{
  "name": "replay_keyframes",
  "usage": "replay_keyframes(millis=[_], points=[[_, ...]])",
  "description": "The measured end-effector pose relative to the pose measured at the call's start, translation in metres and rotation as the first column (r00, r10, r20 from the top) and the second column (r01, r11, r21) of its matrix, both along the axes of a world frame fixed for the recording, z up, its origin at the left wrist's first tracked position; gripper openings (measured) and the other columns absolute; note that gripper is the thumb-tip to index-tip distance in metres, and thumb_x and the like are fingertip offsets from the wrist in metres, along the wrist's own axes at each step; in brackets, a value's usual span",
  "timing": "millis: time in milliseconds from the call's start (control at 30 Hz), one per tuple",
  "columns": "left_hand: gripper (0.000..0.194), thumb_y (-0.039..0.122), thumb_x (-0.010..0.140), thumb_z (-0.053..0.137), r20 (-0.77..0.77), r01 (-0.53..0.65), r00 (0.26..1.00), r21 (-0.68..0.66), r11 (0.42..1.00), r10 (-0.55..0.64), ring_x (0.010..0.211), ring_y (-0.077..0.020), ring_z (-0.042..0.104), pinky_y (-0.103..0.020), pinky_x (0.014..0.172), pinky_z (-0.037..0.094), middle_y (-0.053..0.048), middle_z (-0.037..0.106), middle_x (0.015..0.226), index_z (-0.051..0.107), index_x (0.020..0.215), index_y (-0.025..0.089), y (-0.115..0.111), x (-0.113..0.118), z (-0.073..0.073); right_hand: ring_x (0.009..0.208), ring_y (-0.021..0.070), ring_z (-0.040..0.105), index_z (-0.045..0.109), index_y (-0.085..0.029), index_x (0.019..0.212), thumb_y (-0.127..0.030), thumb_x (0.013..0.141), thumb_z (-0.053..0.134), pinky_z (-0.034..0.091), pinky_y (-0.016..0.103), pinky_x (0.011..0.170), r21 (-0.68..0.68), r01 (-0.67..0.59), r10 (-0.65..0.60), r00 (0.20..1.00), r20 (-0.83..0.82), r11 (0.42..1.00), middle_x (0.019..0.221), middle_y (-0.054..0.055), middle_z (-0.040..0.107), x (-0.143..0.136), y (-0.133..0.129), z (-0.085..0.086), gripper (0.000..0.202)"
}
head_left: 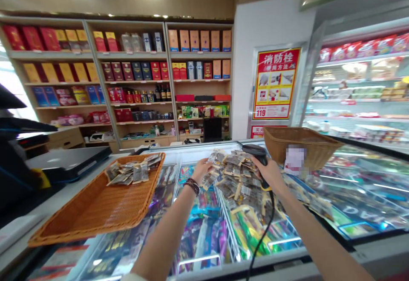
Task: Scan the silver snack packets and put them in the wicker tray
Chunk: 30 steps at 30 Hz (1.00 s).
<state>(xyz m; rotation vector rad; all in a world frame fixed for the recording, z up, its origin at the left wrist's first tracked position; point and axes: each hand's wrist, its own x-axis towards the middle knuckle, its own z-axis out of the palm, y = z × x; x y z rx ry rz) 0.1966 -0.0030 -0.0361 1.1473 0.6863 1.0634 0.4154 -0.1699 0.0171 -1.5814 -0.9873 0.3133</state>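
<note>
White-edged, glass-topped freezer (183, 156): spans the foreground.
Shallow orange woven basket (105, 210): left; holds small brown-and-clear packets (139, 172).
Heap of similar packets (238, 172): atop the freezer.
Right hand (270, 173): grips black corded scanner (256, 152).
Left hand (201, 171): touches heap's left edge; grip cannot be told.

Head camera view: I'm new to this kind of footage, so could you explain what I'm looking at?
There is no robot here, just a person's two bare hands, seen in one picture from a camera worn on their head. The right hand holds what looks like a black handheld scanner with a cable. The left hand is at the edge of a pile of small packets on a glass-topped case; its grip is unclear. More packets lie in the wicker tray at left.
</note>
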Motion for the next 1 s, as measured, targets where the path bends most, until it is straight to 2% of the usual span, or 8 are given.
replay_keyframes(millis=[100,200,300,433,633,800,900,1000], points=[[0.019,0.013,0.064,0.085,-0.108,0.026,0.994,0.049,0.998,-0.020,0.071,-0.0194,0.071,-0.033,0.079,0.060,-0.004,0.071,0.068,0.077,0.082,0.016,0.000,0.016,-0.020,0.033,0.0167,0.051,0.052,-0.025,0.064,-0.052,0.085,0.065,0.040,0.028,0.042,-0.039,0.080,-0.079,0.996,0.038,0.996,0.038,-0.002,0.052,0.025,-0.010,-0.002,0.037],[0.026,0.008,0.060,0.081,-0.277,-0.058,0.952,0.249,0.967,0.129,0.077,-0.0211,0.070,-0.034,0.081,0.059,-0.003,0.070,0.070,0.078,0.084,0.019,0.000,0.019,-0.035,0.034,0.0170,0.052,0.053,-0.025,0.064,-0.053,0.084,0.067,0.041,0.028,0.044,-0.054,0.114,-0.110,0.992,0.061,0.992,0.038,-0.002,0.054,0.037,-0.014,-0.006,0.037],[0.037,0.007,0.065,0.076,-0.487,-0.046,0.822,0.460,0.887,0.295,0.095,-0.0219,0.070,-0.035,0.094,0.055,-0.009,0.075,0.100,0.079,0.100,0.018,-0.002,0.012,-0.038,0.034,0.0173,0.053,0.053,-0.025,0.064,-0.052,0.085,0.064,0.042,0.028,0.044,-0.084,0.128,-0.122,0.989,0.078,0.988,0.038,-0.002,0.054,0.037,-0.008,-0.011,0.036],[0.040,0.010,0.079,0.068,-0.645,0.042,0.652,0.555,0.831,0.398,0.101,-0.0200,0.069,-0.032,0.098,0.053,-0.013,0.071,0.124,0.075,0.118,0.017,-0.003,-0.012,-0.029,0.036,0.0176,0.055,0.054,-0.025,0.064,-0.052,0.085,0.062,0.043,0.028,0.046,-0.074,0.101,-0.093,0.990,0.101,0.992,0.039,-0.001,0.055,0.019,0.011,-0.019,0.035],[0.037,0.014,0.084,0.065,-0.644,-0.044,0.511,0.641,0.766,0.569,0.108,-0.0231,0.068,-0.034,0.100,0.051,-0.014,0.072,0.122,0.073,0.120,0.016,0.016,-0.096,-0.010,0.038,0.0179,0.055,0.055,-0.024,0.067,-0.062,0.078,0.065,0.042,0.029,0.042,0.078,-0.069,0.068,0.998,0.014,0.995,0.044,0.000,0.057,-0.044,0.052,-0.022,0.041],[0.040,0.019,0.086,0.064,-0.624,-0.304,0.194,0.696,0.651,0.757,0.129,-0.0292,0.059,-0.039,0.113,0.040,-0.017,0.066,0.131,0.067,0.126,0.013,0.037,-0.195,0.008,0.037,0.0160,0.052,0.054,-0.024,0.066,-0.070,0.073,0.068,0.042,0.029,0.042,0.168,-0.231,0.242,0.969,-0.047,0.958,0.046,-0.001,0.057,-0.115,0.083,-0.020,0.048],[0.045,0.023,0.089,0.064,-0.680,-0.441,0.031,0.648,0.620,0.733,0.136,-0.0334,0.053,-0.042,0.114,0.036,-0.023,0.062,0.137,0.059,0.132,0.010,0.042,-0.246,0.012,0.037,0.0162,0.052,0.055,-0.024,0.066,-0.072,0.073,0.067,0.042,0.029,0.043,0.175,-0.322,0.336,0.940,-0.061,0.930,0.043,-0.001,0.055,-0.156,0.098,-0.021,0.050],[0.050,0.024,0.087,0.067,-0.764,-0.487,0.025,0.554,0.675,0.645,0.134,-0.0352,0.057,-0.041,0.111,0.039,-0.027,0.061,0.137,0.055,0.133,0.006,0.044,-0.279,0.006,0.037,0.0167,0.053,0.055,-0.024,0.067,-0.072,0.075,0.065,0.043,0.029,0.044,0.163,-0.399,0.415,0.907,-0.076,0.902,0.043,-0.001,0.055,-0.192,0.111,-0.024,0.050]])
